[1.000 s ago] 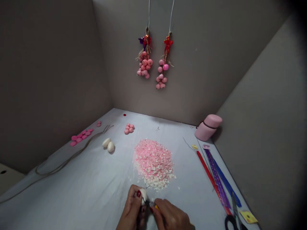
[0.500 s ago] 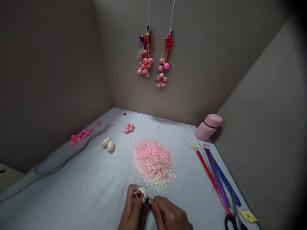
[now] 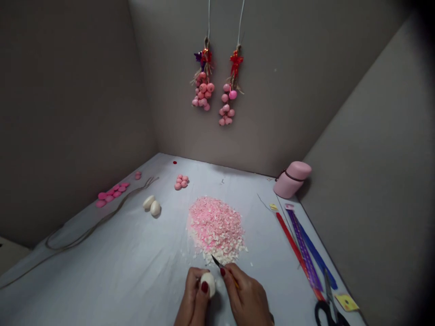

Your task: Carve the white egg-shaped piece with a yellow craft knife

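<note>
My left hand [image 3: 194, 299] pinches a small white egg-shaped ball [image 3: 208, 284] at the near edge of the table. My right hand [image 3: 247, 299] is closed on a small knife [image 3: 221, 267] with a yellow handle, its dark blade pointing up and left, just above the ball and clear of it. Right in front of both hands lies a heap of pink and white shavings [image 3: 216, 227].
Two white balls [image 3: 152, 205] lie to the left, with pink discs [image 3: 110, 194], a small pink cluster [image 3: 181, 182] and a cord [image 3: 91, 228]. At right lie a pink bottle [image 3: 291, 179], ribbon strips [image 3: 302, 248] and scissors [image 3: 328, 305]. Two pink garlands [image 3: 215, 88] hang on the wall.
The knife blade has lifted off the white ball and now points up towards the shavings. My left hand has turned the ball slightly.
</note>
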A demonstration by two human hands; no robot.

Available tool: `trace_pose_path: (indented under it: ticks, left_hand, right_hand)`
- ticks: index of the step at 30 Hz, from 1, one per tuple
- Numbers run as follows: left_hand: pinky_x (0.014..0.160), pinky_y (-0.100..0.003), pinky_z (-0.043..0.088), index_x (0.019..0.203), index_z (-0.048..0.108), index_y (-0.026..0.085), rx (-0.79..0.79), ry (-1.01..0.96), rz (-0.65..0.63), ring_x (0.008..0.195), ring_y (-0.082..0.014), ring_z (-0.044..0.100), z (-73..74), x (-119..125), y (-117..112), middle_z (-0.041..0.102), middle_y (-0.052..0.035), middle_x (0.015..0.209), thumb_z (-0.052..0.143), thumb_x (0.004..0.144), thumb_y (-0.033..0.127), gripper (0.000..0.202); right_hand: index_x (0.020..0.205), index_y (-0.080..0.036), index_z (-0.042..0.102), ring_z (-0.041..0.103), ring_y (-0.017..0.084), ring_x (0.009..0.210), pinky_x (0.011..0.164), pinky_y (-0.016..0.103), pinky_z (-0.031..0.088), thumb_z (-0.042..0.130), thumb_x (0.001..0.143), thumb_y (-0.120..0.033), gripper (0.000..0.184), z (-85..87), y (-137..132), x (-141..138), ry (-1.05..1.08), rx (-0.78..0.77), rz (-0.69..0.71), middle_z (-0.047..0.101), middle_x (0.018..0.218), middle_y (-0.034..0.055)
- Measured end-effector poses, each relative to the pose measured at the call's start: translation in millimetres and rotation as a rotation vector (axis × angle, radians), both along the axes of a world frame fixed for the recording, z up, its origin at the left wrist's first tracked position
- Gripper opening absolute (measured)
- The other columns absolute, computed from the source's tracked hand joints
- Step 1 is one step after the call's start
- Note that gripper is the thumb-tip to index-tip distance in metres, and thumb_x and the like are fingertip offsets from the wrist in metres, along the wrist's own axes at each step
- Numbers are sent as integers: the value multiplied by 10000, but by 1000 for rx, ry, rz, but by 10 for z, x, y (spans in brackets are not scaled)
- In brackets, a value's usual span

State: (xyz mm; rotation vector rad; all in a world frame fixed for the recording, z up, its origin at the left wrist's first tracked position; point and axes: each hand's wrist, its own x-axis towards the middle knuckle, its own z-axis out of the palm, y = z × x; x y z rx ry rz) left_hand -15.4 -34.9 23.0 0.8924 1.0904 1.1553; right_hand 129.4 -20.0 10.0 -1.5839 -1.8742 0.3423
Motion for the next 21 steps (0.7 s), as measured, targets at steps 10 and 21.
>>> trace_pose_path:
  ticks: [10,21]
  left_hand:
    - [370,-160,109,863,564,205,-367,-449,-11,380,-13,252,2,-16,148,487,104,486,738,579,676,577]
    - [370,-140,108,845,528,209,-396,-421,8,376,-6,286,-20,-17,164,466,124,481,745,557,681,594]
  right_hand:
    - [797,-220,618,652,131,518,518,206,427,220,1059,-398,509,-63,-118,-73,-40,209,170,644,617,-3]
    - [774,-213,646,649,141,489,484,235,428,209,1062,-369,546,-56,-127,-71,-149,225,157,635,591,0]
